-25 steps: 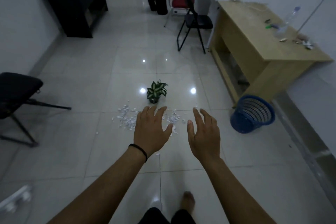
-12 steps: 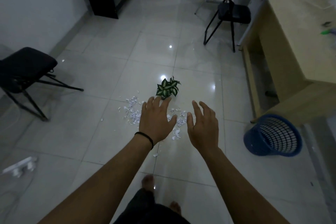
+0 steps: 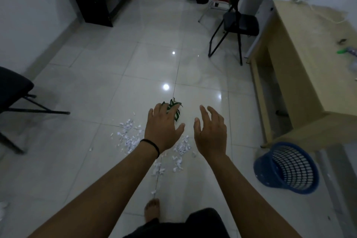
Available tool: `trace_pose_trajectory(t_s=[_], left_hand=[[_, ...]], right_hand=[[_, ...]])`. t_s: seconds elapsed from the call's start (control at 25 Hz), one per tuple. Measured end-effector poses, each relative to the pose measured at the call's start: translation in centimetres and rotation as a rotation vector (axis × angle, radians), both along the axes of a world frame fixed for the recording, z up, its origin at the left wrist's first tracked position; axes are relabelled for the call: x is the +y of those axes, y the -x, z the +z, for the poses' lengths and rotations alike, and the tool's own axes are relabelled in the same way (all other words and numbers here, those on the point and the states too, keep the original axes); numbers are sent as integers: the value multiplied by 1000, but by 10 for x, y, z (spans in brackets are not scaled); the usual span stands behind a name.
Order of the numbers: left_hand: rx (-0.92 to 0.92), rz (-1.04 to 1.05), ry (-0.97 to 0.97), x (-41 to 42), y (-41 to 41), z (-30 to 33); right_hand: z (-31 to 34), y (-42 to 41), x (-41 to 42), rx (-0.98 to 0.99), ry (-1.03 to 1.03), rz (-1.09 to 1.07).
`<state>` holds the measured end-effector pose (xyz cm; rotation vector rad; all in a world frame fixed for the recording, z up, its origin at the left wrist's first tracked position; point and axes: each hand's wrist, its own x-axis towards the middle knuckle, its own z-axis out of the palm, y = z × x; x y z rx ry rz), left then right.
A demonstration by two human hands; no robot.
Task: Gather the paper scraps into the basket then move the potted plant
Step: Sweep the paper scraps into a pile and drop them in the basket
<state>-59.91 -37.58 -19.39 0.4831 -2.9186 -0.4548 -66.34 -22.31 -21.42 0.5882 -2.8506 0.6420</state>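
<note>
Littering pale tile, small white paper scraps (image 3: 129, 138); blue mesh basket (image 3: 287, 168) tipped sideways

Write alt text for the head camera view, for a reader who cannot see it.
Two bare hands, left hand and right hand, reach out open over white paper scraps scattered on a tiled floor, holding nothing. A small potted plant stands beyond the scraps, partly hidden by the left hand. A blue basket lies tipped by a wooden desk on the right.

Open tiled floor (image 3: 100, 160) surrounds the paper scraps (image 3: 129, 137), with the tipped basket (image 3: 287, 168) well apart at right beside the wooden desk (image 3: 309, 87), a chair (image 3: 11, 91) at left
</note>
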Motion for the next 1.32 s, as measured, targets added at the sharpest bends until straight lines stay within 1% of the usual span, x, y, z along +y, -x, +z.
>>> trace_pose_trajectory(t_s=[0.12,0.2,0.32,0.48,0.64,0.76,0.92,1.12,1.16,1.28,1.32], left_hand=[[7,16,-2,6,42,-10],[-20,45,-19,11,65,-21],[-75,139,-41,27,98,-43],[-178,190,-49,62,137,-91],[-262,270,-76,79,165,-146],[-280,284,-93,87,173,-203],[-273,277,-115,93,179,-299],[-262,223,-80,93,187,-421],[-245,222,-82,96,194,-457],[-256,216,-72,99,202,-506],[-250,205,-78,106,211,-536]], right_hand=[[-15,41,4,-23,-13,20],[-26,67,8,-61,-17,46],[-51,106,24,-100,-40,116],[-101,159,54,-164,-76,181],[-162,191,80,-246,-132,185],[-215,204,86,-297,-181,190],[-309,206,83,-304,-206,191],[-430,206,79,-339,-232,177],[-464,207,84,-316,-242,165],[-508,214,92,-309,-267,180],[-536,221,100,-299,-297,179]])
